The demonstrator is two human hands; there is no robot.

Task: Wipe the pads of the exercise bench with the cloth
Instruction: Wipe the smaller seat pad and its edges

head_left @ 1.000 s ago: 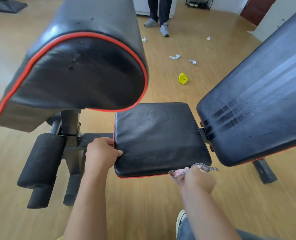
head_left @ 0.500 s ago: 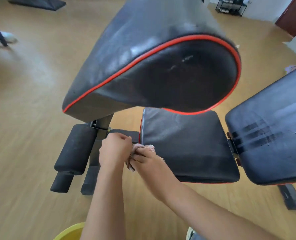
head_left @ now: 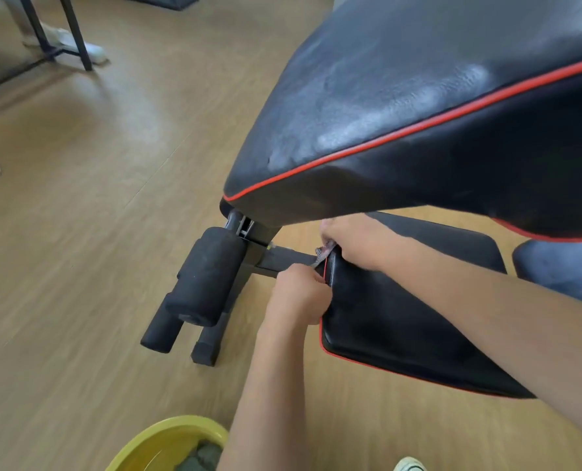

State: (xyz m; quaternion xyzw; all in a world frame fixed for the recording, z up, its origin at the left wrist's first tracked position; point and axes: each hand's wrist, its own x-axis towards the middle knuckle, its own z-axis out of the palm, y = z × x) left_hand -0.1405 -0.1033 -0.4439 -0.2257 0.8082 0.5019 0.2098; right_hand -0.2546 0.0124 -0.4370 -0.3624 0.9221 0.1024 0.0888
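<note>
The black seat pad (head_left: 401, 321) with red piping lies low in the middle right. My right hand (head_left: 354, 243) presses a grey-and-pink cloth (head_left: 321, 254) against the pad's far left corner, and only a small part of the cloth shows. My left hand (head_left: 298, 294) grips the pad's left edge just below it. A large black curl pad (head_left: 418, 113) with a red seam overhangs the seat and hides its far side. The back pad (head_left: 561, 270) shows at the right edge.
Two black foam rollers (head_left: 208, 277) stick out from the steel frame (head_left: 282, 260) left of the seat. A yellow basin (head_left: 170, 443) with a dark cloth in it stands on the wooden floor at the bottom. Black metal legs (head_left: 75, 32) stand at top left.
My right hand carried the cloth from the seat's near right edge to its left edge and up to the far left corner. My view swung left. My left hand stayed on the seat's left edge.
</note>
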